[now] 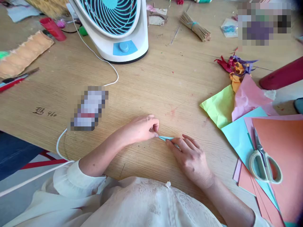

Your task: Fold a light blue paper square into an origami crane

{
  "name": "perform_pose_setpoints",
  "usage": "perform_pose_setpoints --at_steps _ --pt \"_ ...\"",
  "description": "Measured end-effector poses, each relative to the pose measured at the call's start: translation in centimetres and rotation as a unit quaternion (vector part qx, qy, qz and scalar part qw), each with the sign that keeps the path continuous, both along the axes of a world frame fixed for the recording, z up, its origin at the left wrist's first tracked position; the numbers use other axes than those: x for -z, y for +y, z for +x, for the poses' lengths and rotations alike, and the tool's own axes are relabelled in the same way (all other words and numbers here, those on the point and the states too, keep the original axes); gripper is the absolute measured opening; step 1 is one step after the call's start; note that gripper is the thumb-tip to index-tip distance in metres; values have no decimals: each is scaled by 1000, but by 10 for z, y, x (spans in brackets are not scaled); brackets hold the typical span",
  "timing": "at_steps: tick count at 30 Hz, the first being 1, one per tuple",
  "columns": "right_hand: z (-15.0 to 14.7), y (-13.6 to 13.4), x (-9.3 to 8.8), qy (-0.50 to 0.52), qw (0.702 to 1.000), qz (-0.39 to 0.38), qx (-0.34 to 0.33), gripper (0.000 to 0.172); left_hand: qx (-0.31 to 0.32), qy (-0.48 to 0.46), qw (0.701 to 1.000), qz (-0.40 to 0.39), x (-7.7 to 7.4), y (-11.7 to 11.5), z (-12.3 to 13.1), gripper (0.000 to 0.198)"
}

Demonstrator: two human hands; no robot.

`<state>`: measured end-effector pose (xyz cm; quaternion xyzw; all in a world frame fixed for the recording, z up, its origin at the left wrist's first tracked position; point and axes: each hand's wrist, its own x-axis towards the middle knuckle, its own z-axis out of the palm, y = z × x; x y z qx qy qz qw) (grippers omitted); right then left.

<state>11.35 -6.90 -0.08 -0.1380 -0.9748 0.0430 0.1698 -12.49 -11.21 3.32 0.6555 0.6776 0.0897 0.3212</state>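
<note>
Low over the near part of the table, a narrow folded piece of light blue paper [166, 138] spans the gap between my two hands. My left hand [143, 128] pinches its pointed left end between thumb and fingertips. The fingers of my right hand [190, 154] are closed on the other end and hide part of it. To the right lie sheets of blue paper [239, 129] and orange paper [279, 138], with white-handled scissors [262, 164] resting on top.
A white fan [123, 34] stands at the back. A blurred phone-like object [88, 108] with a white cable [111, 64] lies left. Crumpled green paper [219, 105], pink paper [251, 97], twisted paper scraps [236, 67] and a bundle of thin sticks [195, 26] lie toward the right.
</note>
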Motion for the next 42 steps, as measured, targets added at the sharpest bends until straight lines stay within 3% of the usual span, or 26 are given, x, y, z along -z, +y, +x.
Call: perform_pose_setpoints --at_steps 11,17,22,26,35,42 --pt "2 -1 2 -7 1000 10 2 30 49 114 985 -119 -21 26 11 14" --pt "1 -2 2 -12 1000 18 -3 29 21 122 989 -78 -15 27 14 21" --pt "1 -1 2 -13 1000 12 -3 29 42 98 991 -85 -12 25 14 22" --pt "1 -1 3 -3 1000 15 -3 30 40 137 988 -65 -11 23 17 24" --pt "3 -4 3 -19 999 38 -8 28 73 209 959 -178 -37 41 40 28" --pt "12 -5 0 -31 997 66 -31 32 83 212 954 -193 -37 48 43 22"
